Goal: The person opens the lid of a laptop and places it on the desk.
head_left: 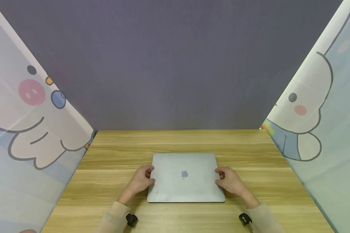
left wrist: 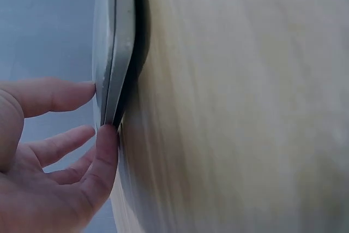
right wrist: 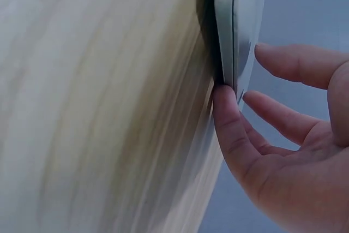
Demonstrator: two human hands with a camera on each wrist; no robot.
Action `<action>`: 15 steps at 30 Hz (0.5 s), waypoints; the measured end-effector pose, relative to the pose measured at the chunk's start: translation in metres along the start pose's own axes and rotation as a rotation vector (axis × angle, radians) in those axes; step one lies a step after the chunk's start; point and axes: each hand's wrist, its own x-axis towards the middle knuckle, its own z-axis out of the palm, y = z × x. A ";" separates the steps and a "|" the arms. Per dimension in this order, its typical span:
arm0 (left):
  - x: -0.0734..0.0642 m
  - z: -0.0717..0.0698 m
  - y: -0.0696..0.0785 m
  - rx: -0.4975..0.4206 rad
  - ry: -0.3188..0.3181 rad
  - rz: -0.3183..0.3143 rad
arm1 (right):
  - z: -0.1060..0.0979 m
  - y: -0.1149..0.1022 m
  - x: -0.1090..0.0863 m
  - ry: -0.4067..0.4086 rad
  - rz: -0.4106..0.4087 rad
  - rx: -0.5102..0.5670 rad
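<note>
A closed silver laptop [head_left: 189, 187] with a dark apple logo lies in the middle of the wooden table, its long side toward me. At its left side, my left hand [head_left: 140, 179] holds the edge, thumb on the lid. The left wrist view shows a finger of that hand [left wrist: 65, 173] against the laptop's rim [left wrist: 122, 36]. On the opposite side my right hand [head_left: 230, 181] grips the edge in much the same way. In the right wrist view, a fingertip of the right hand [right wrist: 283, 156] meets the lower rim, with the thumb by the lid.
The wood-grain table [head_left: 110, 149] reaches back to a plain dark grey panel [head_left: 178, 64]. Cartoon-printed curtains hang along the left [head_left: 46, 129] and right [head_left: 332, 181] sides. A black device sits at each wrist, beside the light sleeves.
</note>
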 end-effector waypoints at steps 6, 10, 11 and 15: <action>-0.004 0.002 0.003 0.088 0.012 0.037 | 0.002 -0.002 -0.003 0.019 -0.031 -0.064; -0.008 0.003 0.006 0.213 0.023 0.064 | 0.003 -0.007 -0.005 0.046 -0.056 -0.115; -0.009 0.003 0.007 0.242 0.024 0.070 | 0.003 -0.008 -0.006 0.051 -0.062 -0.126; -0.014 0.004 0.009 0.324 0.029 0.106 | 0.006 -0.014 -0.009 0.048 -0.099 -0.166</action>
